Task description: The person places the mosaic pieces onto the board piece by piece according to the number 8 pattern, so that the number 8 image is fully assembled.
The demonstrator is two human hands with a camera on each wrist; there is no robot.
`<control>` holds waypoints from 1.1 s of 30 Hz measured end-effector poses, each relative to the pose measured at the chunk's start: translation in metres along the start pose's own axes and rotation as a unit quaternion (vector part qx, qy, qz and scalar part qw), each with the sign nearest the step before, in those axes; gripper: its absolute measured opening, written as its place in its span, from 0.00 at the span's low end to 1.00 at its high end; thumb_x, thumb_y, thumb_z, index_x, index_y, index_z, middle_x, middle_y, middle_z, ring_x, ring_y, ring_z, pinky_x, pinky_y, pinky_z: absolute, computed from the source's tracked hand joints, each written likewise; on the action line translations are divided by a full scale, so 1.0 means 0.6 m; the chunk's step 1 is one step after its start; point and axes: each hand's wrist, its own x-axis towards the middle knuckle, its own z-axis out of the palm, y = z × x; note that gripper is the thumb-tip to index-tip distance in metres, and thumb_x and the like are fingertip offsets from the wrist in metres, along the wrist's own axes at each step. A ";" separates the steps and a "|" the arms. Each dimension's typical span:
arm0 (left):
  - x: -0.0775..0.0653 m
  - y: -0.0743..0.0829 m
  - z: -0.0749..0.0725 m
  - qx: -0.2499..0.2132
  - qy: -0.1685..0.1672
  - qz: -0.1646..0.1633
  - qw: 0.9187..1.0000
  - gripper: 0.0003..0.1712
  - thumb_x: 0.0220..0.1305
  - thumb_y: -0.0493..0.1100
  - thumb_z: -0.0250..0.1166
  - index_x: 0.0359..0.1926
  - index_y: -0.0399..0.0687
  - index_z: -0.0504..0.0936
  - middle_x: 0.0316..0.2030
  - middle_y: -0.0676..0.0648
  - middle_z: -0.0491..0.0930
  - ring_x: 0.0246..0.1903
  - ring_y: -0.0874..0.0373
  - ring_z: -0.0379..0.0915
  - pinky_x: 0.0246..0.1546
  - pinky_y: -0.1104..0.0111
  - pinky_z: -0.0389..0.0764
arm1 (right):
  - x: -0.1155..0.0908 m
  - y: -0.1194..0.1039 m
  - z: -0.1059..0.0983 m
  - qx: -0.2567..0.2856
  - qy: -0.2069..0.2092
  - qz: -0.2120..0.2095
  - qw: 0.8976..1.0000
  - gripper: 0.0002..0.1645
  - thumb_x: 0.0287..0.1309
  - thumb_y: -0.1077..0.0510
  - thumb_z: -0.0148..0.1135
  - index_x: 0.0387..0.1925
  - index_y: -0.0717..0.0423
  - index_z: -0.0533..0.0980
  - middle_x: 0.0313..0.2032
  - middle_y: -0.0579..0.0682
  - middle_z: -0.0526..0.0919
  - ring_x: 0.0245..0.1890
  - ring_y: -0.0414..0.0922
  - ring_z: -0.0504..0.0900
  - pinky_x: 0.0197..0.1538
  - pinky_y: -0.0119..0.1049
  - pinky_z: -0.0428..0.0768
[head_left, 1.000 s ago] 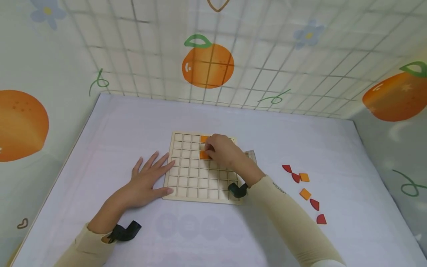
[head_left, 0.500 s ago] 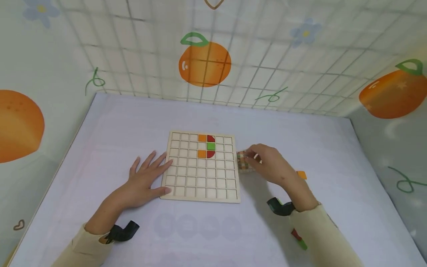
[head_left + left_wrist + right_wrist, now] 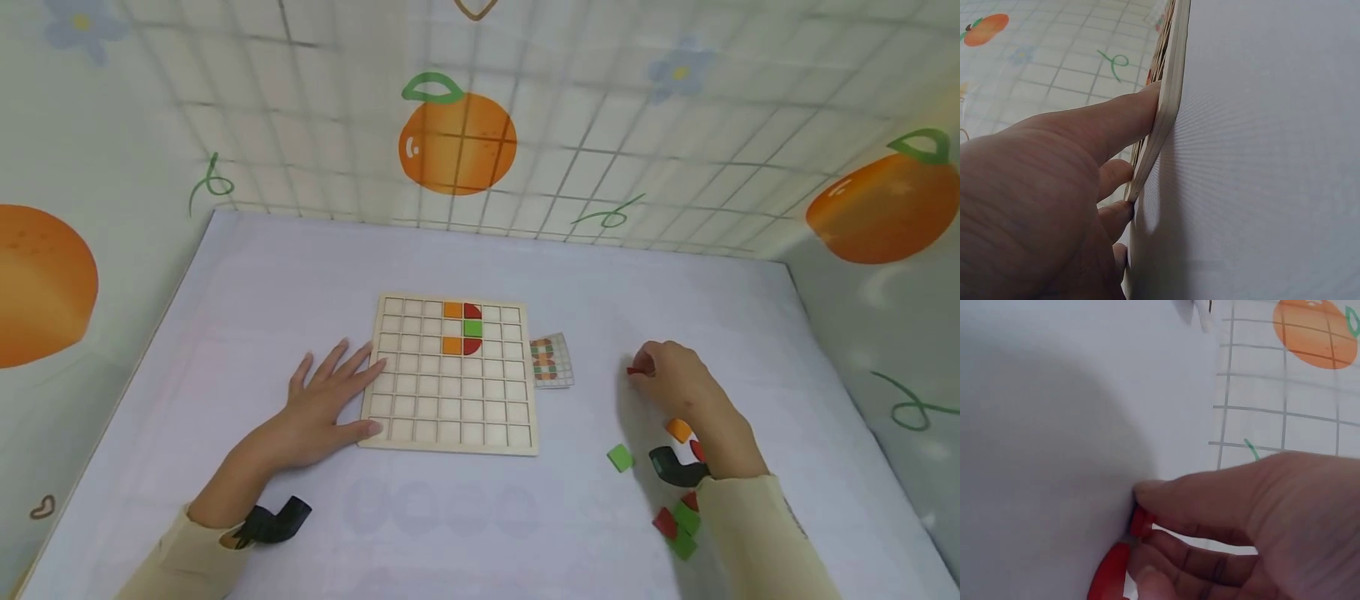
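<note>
Pale gridded board (image 3: 450, 410), orange, red and green tiles (image 3: 472, 328), lilac-white tabletop (image 3: 300, 275), cream sleeves (image 3: 765, 542), grid-patterned backdrop (image 3: 337, 133)

Red piece (image 3: 1142, 521), apparently in right hand (image 3: 1266, 515)

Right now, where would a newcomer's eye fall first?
Probably the large central orange fruit printed on the white backdrop. Below lies the pale square wooden board, holding five orange, red and green tiles and touched by the left hand. To the right, the right hand pinches a red tile.
</note>
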 end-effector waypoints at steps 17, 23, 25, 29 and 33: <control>0.001 0.001 -0.003 -0.008 -0.001 0.006 1.000 0.49 0.68 0.55 0.71 0.83 0.55 0.58 0.83 0.46 0.46 0.82 0.43 0.26 0.72 0.37 0.22 | -0.002 -0.045 -0.018 0.020 -0.005 -0.025 0.999 0.08 0.67 0.59 0.65 0.41 0.60 0.82 0.34 0.53 0.83 0.35 0.52 0.78 0.34 0.43 0.77; -0.002 0.001 -0.005 -0.006 0.004 0.006 1.000 0.48 0.68 0.55 0.71 0.83 0.54 0.59 0.83 0.45 0.47 0.82 0.42 0.26 0.72 0.36 0.23 | 0.033 -0.131 -0.025 0.070 0.042 -0.070 0.994 0.07 0.70 0.58 0.63 0.40 0.57 0.84 0.39 0.54 0.84 0.40 0.52 0.81 0.39 0.45 0.78; -0.003 0.002 -0.008 -0.007 0.004 0.006 1.000 0.48 0.69 0.55 0.71 0.83 0.54 0.58 0.83 0.45 0.47 0.82 0.43 0.27 0.72 0.37 0.23 | 0.051 -0.162 -0.024 0.100 0.049 -0.089 0.990 0.08 0.72 0.57 0.62 0.43 0.57 0.83 0.41 0.56 0.84 0.39 0.52 0.82 0.40 0.46 0.78; -0.001 0.003 -0.010 -0.014 0.004 0.011 1.000 0.48 0.69 0.54 0.71 0.82 0.53 0.59 0.83 0.45 0.47 0.82 0.42 0.27 0.72 0.37 0.23 | 0.094 -0.223 -0.014 0.141 0.047 -0.143 0.979 0.12 0.75 0.58 0.60 0.54 0.57 0.81 0.44 0.55 0.86 0.37 0.51 0.83 0.41 0.46 0.80; 0.001 0.003 -0.009 -0.011 0.002 0.012 1.000 0.48 0.68 0.54 0.71 0.83 0.53 0.59 0.83 0.46 0.47 0.82 0.42 0.28 0.73 0.38 0.23 | 0.135 -0.273 0.007 0.159 0.035 -0.178 0.970 0.13 0.75 0.59 0.60 0.56 0.56 0.82 0.45 0.53 0.86 0.40 0.49 0.84 0.44 0.45 0.82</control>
